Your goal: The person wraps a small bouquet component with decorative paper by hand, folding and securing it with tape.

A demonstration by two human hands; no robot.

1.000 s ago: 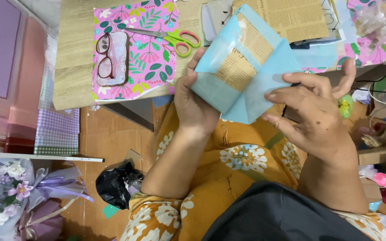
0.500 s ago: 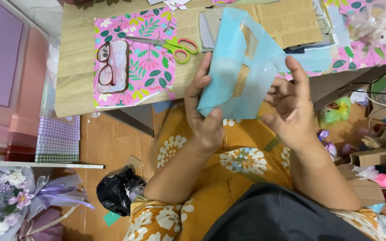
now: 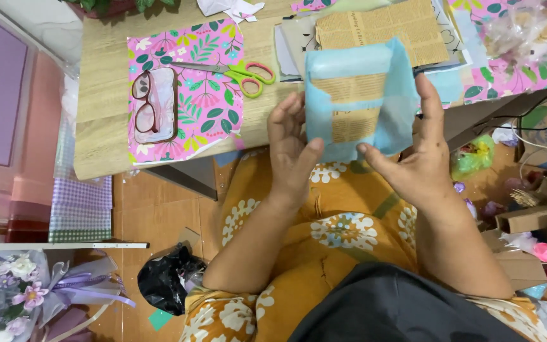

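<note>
A folded light blue paper piece [image 3: 357, 101] with tan printed-paper strips across its front is held upright between both hands, over my lap at the table's near edge. My left hand [image 3: 291, 147] grips its left side, thumb pressing on the lower corner. My right hand [image 3: 413, 152] holds the right side, fingers up behind the edge and thumb at the bottom. Behind it on the wooden table [image 3: 106, 120] lies a stack of tan printed sheets [image 3: 381, 25].
On a pink floral sheet [image 3: 204, 76] rest green and pink scissors [image 3: 235, 71] and a pair of glasses on a case [image 3: 153, 104]. A flower bouquet [image 3: 20, 291] and black bag [image 3: 166, 278] lie on the floor at left; boxes and flowers crowd the right.
The blue paper piece has turned from tilted to upright and squared. My hands have shifted from holding it loosely to gripping both of its sides.
</note>
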